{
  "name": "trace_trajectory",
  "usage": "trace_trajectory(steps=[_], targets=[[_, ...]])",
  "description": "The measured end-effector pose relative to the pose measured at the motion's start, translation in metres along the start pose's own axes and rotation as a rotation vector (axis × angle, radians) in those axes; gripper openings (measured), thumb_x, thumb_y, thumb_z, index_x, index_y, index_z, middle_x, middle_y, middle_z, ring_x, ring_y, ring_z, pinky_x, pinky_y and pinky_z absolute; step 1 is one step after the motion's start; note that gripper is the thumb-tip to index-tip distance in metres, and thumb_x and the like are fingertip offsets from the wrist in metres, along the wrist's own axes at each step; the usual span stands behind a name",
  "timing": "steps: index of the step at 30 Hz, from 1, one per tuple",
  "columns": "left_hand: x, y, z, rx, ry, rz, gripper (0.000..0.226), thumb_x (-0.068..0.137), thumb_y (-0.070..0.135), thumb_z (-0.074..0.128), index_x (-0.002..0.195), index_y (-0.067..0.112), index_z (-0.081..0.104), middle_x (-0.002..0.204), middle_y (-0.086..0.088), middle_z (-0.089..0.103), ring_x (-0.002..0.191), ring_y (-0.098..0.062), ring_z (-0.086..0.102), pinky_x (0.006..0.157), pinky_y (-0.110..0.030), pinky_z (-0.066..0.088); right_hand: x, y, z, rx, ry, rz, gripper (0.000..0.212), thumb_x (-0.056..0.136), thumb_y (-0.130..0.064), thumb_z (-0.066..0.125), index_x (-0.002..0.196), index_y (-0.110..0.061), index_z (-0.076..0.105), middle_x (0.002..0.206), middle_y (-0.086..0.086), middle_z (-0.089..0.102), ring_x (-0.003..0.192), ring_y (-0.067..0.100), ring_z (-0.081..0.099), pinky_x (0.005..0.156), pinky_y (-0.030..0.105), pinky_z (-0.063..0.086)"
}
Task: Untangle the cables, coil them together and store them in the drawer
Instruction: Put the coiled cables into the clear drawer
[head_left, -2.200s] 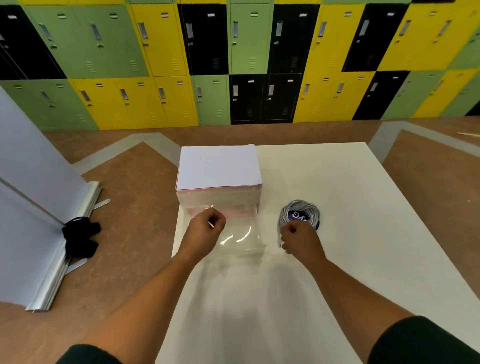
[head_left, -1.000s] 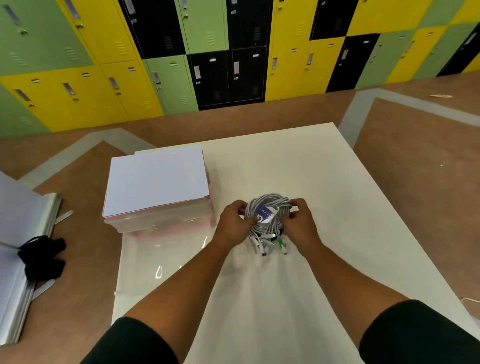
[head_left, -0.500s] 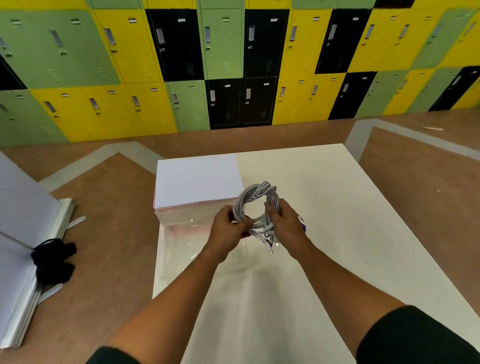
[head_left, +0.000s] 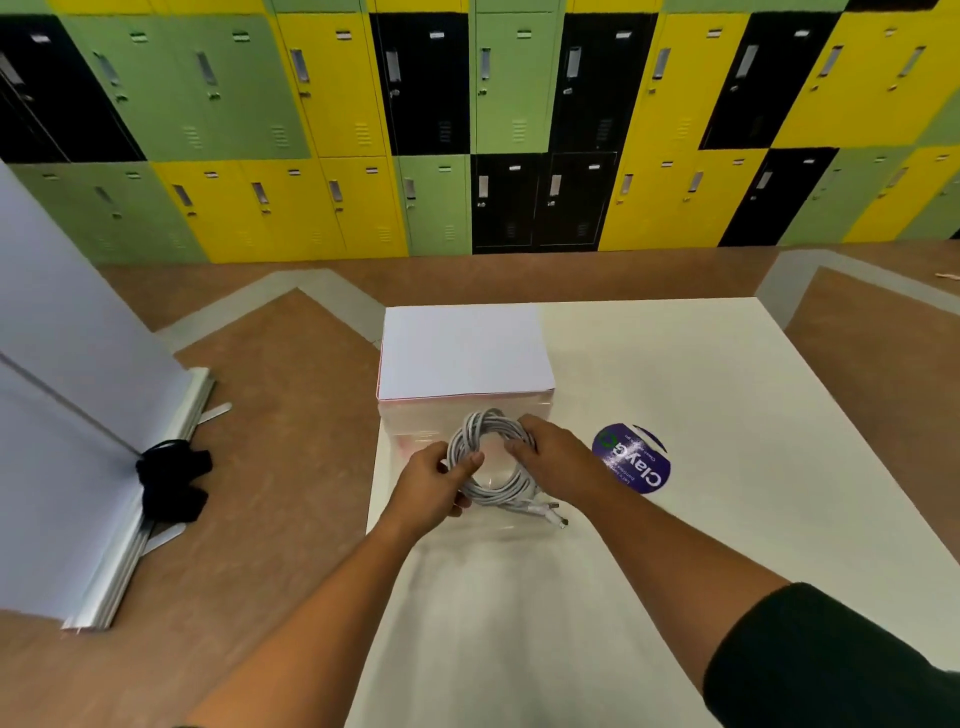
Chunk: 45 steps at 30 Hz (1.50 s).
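Storage step, we judge: the cables are already wound into one grey coil (head_left: 496, 491), so untangling and coiling look done. Left hand (head_left: 431, 491) grips the coil's near-left arc, thumb hooked through the ring. Right hand (head_left: 553, 460) is clamped over the far-right arc, fingers curled round the strands. Coil sits between the two hands, tilted, with plug ends (head_left: 550, 512) trailing out below the right hand.

Under both hands we see the clear drawer (head_left: 410, 441), pulled toward the person from the drawer unit (head_left: 415, 410), which stands just beyond the fingertips with a white sheet (head_left: 462, 348) on top. The drawer walls are transparent and hard to trace, so we cannot tell whether the coil already touches the drawer floor or hangs above it.

Next move, as we read it: lower the coil flat, tuck the plug ends inside the front wall, let go, then push the drawer in.

Room: the table (head_left: 701, 395) edge runs just left of the left hand, with a drop to the floor, so little margin there. Right of the right hand lies a purple disc (head_left: 631, 460), close but apart; past it the table is open. Loose plugs may snag the drawer rim on closing.
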<state>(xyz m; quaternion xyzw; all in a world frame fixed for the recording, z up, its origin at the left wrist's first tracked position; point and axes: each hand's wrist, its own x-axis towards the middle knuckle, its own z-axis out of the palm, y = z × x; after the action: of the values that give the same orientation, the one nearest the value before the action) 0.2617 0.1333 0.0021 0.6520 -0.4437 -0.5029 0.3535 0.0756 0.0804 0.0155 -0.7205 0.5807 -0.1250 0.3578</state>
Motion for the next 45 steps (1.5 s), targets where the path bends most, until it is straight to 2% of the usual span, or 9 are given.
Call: trace_trajectory(steps=[5,8,15,20,24,27,31,36,45], targets=[[0.009,-0.011,-0.006,0.164,0.062,-0.066,0.025,0.094,0.03,0.065,0.089,0.006,0.068,0.078,-0.015,0.071,0.066,-0.031,0.071,0.063,-0.046,0.062,0.008,0.001,0.013,0.017,0.012,0.063,0.025,0.091,-0.041,0.063,0.111,-0.029,0.056,0.087,-0.004,0.065,0.076,0.018,0.063,0.066,0.029,0.049],[0.015,-0.015,-0.008,0.224,0.086,-0.089,0.006,0.093,0.017,0.065,0.095,0.014,0.06,0.075,-0.011,0.069,0.057,-0.03,0.069,0.056,-0.043,0.061,0.009,0.0,0.021,0.009,-0.034,0.079,0.039,0.088,-0.035,0.068,0.124,-0.025,0.056,0.102,-0.001,0.067,0.088,0.018,0.064,0.073,0.028,0.047],[0.032,-0.033,-0.011,0.356,0.096,-0.227,0.012,0.085,0.016,0.063,0.095,0.014,0.056,0.09,-0.014,0.069,0.072,-0.034,0.07,0.06,-0.048,0.062,0.019,0.005,0.023,-0.092,-0.076,0.006,0.043,0.091,-0.023,0.067,0.132,-0.013,0.06,0.132,0.005,0.062,0.119,0.019,0.059,0.097,0.027,0.045],[0.033,-0.024,-0.006,0.518,0.125,-0.171,0.026,0.088,0.02,0.062,0.111,0.01,0.058,0.107,-0.011,0.067,0.089,-0.031,0.065,0.073,-0.034,0.051,0.018,0.014,0.022,-0.255,-0.028,-0.17,0.034,0.092,-0.029,0.065,0.125,-0.019,0.065,0.126,-0.002,0.061,0.122,0.019,0.05,0.1,0.034,0.043],[0.034,-0.022,-0.004,0.74,0.083,-0.008,0.063,0.084,0.018,0.071,0.14,0.015,0.04,0.134,-0.009,0.046,0.114,-0.035,0.058,0.09,-0.043,0.049,0.012,0.026,0.017,-0.456,-0.012,-0.261,0.045,0.089,-0.043,0.063,0.13,-0.024,0.061,0.127,-0.004,0.054,0.122,0.02,0.041,0.099,0.037,0.038],[0.035,-0.025,-0.004,0.856,0.04,0.06,0.061,0.085,0.012,0.065,0.14,0.019,0.04,0.131,-0.01,0.047,0.109,-0.036,0.059,0.088,-0.048,0.053,0.005,0.038,0.016,-0.595,-0.026,-0.282,0.049,0.087,-0.048,0.061,0.132,-0.028,0.058,0.126,-0.006,0.054,0.119,0.022,0.041,0.094,0.037,0.039],[0.032,-0.028,-0.007,0.721,0.08,0.052,0.048,0.087,0.004,0.046,0.131,0.023,0.049,0.115,-0.01,0.06,0.103,-0.034,0.061,0.089,-0.043,0.052,0.002,0.047,0.021,-0.655,0.035,-0.27,0.037,0.091,-0.032,0.063,0.128,-0.029,0.062,0.121,-0.008,0.061,0.111,0.023,0.048,0.086,0.036,0.042],[0.027,-0.031,-0.003,0.558,0.173,0.011,0.045,0.087,0.002,0.054,0.13,0.015,0.053,0.113,-0.011,0.067,0.101,-0.033,0.063,0.087,-0.04,0.053,0.002,0.043,0.037,-0.697,0.149,-0.271,0.036,0.074,-0.013,0.075,0.108,-0.026,0.071,0.101,-0.005,0.066,0.089,0.022,0.053,0.067,0.033,0.043],[0.026,-0.036,0.001,0.404,0.229,-0.037,0.04,0.082,0.007,0.071,0.115,0.019,0.051,0.1,0.0,0.065,0.086,-0.024,0.064,0.075,-0.036,0.055,0.01,0.044,0.044,-0.43,0.172,-0.285,0.032,0.089,-0.005,0.062,0.12,-0.013,0.068,0.128,0.008,0.062,0.102,0.028,0.057,0.088,0.035,0.048]])
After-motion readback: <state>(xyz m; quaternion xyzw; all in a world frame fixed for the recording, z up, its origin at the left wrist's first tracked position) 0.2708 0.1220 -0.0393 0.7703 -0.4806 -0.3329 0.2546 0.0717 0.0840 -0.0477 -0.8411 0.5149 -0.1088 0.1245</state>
